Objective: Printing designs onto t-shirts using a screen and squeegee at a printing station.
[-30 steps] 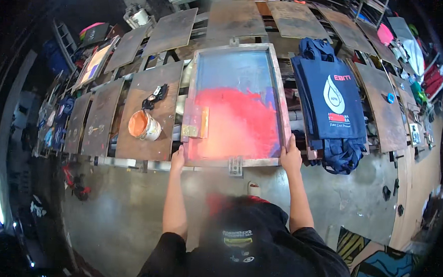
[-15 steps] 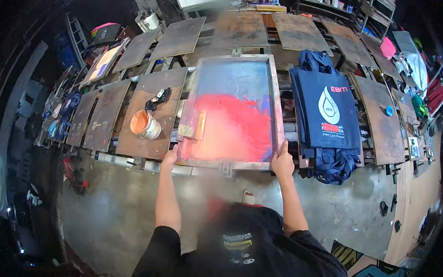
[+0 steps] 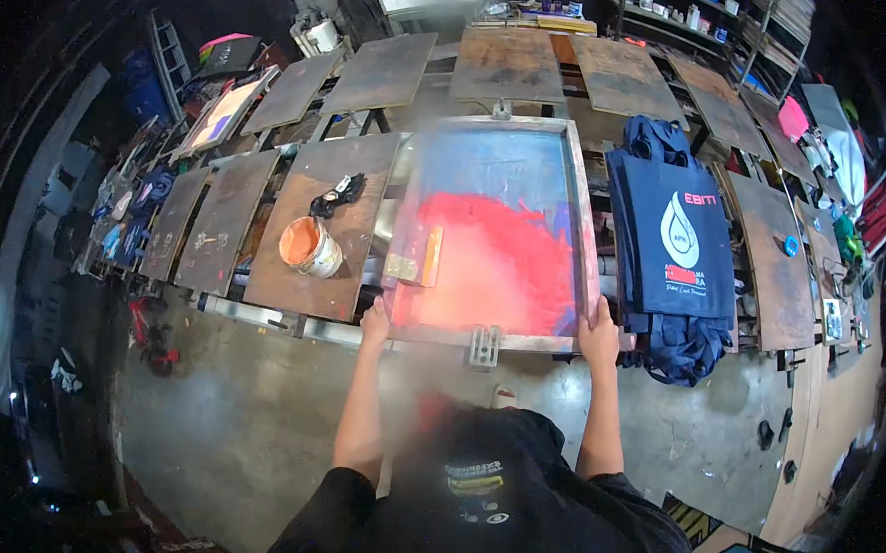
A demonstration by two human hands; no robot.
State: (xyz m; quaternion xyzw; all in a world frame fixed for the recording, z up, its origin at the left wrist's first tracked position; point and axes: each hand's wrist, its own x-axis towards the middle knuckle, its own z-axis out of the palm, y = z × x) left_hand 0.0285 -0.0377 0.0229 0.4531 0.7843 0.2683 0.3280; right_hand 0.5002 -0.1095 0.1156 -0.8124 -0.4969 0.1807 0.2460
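A framed printing screen lies in the middle, pink-red ink spread over the lower part of its blue mesh. My left hand is closed round its near left corner. At the near right corner, my right hand grips the frame, thumb on top of the side rail. A squeegee with a wooden edge rests inside the screen at the left, touched by neither hand. A metal hinge clamp sits at the middle of the near rail. What lies under the screen is hidden.
Left of the screen, a board bears an ink bucket and a black strapped item. Stacked navy tote bags lie to the right. More boards line the far side. Slippers lie on the floor at right.
The whole scene has shifted right and slightly down in the picture, as the view turned. Both hands keep their hold on the screen frame; the squeegee stays in place inside it.
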